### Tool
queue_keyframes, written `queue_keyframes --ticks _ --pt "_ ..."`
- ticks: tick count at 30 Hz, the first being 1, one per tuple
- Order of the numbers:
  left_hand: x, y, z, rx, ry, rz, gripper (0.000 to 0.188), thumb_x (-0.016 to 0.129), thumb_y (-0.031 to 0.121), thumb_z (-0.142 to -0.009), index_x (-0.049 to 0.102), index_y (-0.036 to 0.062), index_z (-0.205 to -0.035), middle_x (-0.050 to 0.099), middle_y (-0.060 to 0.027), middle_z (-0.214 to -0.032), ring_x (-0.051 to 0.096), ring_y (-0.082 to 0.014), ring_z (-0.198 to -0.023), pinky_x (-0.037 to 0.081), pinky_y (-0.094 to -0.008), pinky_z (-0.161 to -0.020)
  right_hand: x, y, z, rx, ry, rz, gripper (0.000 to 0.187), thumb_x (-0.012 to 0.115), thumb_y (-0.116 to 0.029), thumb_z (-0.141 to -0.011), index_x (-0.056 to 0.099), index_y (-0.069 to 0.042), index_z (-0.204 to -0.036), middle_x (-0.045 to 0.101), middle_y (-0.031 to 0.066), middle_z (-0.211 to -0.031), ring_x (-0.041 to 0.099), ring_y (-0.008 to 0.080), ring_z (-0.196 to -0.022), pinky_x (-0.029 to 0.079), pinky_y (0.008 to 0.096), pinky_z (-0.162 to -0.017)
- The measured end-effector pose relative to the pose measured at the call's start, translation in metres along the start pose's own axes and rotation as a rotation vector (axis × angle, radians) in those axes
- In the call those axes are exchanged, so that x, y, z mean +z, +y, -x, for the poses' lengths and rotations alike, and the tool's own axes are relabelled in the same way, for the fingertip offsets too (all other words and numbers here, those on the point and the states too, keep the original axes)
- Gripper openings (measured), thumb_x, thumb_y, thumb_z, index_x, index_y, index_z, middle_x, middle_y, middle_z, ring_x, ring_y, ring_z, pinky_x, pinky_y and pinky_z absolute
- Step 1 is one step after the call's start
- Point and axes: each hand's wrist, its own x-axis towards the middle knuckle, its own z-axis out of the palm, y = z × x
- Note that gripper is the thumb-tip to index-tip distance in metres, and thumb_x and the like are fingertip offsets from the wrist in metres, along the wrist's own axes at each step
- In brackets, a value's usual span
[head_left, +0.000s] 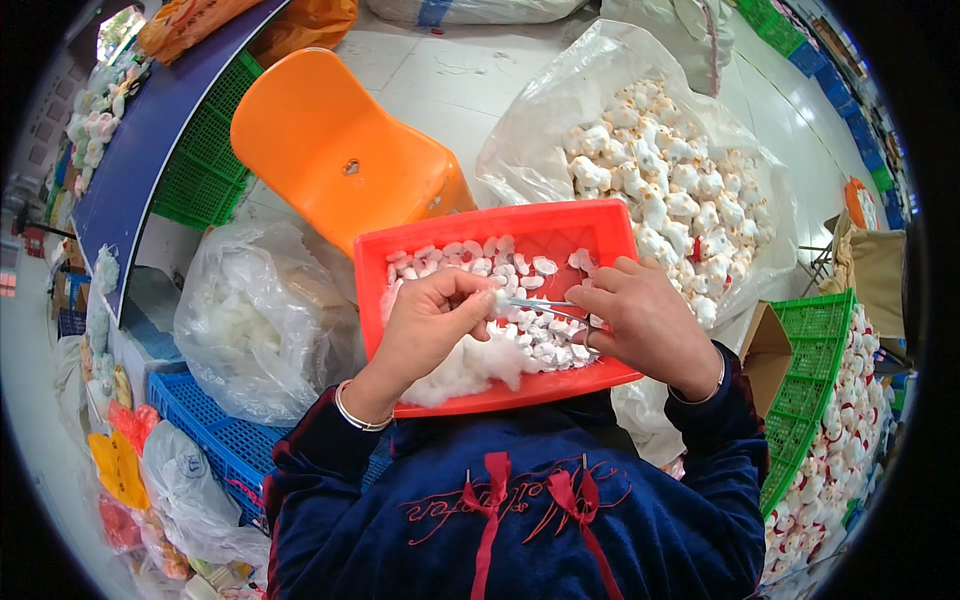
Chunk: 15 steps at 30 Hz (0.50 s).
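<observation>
Tool (543, 304), metal, ring-handled, 1: R hand (640, 315) is gripping it, fingers curled at handles, tip meeting small white pc (501, 301); L hand (435, 315) is pinching that pc narrowly, prob. to steady it. Both are hovering over red tray (520, 395), likely for catching bits. Fluff (470, 370) is lying handy. Rim is bounding work; chair (350, 150) is crowding far-L corner; lift room is remaining overhead.

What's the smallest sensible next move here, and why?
Perhaps nudge the tool gently toward the white piece, keeping that piece steady: the left hand pinches it, the right hand holds the tool's handles, and the tips are already at it. Their depth is hidden.
</observation>
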Motion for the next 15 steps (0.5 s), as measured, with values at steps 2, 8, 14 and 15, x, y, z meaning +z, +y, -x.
queue_keyframes --ticks 2,8,14,15 --pt "-0.001 0.0 0.0 -0.042 -0.011 0.021 0.01 0.064 0.005 -0.1 0.069 -0.0013 -0.106 0.069 -0.0051 -0.086 0.064 -0.0079 -0.066 0.056 -0.0239 -0.063 0.005 0.005 0.001 -0.028 0.046 -0.028 0.044 0.084 -0.022 -0.075 0.07 -0.009 -0.114 0.066 0.0104 -0.107 0.061 0.0311 -0.105 0.047 0.0443 -0.09" --pt "-0.01 -0.001 -0.004 -0.112 0.009 0.43 0.01 0.062 0.008 -0.101 0.068 0.0003 -0.105 0.07 -0.0052 -0.085 0.06 -0.0068 -0.057 0.055 -0.0219 -0.055 0.005 0.016 0.01 0.048 0.141 -0.102 0.078 0.093 -0.027 -0.062 0.062 -0.006 -0.13 0.06 0.0138 -0.12 0.055 0.0351 -0.117 0.045 0.0446 -0.1" --pt "-0.003 -0.002 -0.002 -0.108 -0.006 0.441 0.008 0.064 0.008 -0.101 0.068 0.0012 -0.104 0.068 -0.0046 -0.083 0.058 -0.0067 -0.059 0.055 -0.0231 -0.058 0.024 0.014 0.008 0.036 0.107 -0.078 0.054 0.085 -0.024 -0.074 0.068 -0.012 -0.124 0.064 0.01 -0.117 0.06 0.0288 -0.109 0.045 0.0424 -0.092" --pt "-0.003 -0.003 -0.002 -0.092 0.012 0.401 0.01 0.065 0.008 -0.1 0.069 0.0014 -0.107 0.067 -0.0043 -0.083 0.057 -0.0067 -0.059 0.055 -0.0233 -0.059 0.022 0.014 0.009 0.028 0.116 -0.079 0.043 0.081 -0.021 -0.078 0.072 -0.013 -0.119 0.067 0.0083 -0.109 0.063 0.0267 -0.103 0.045 0.0415 -0.088"
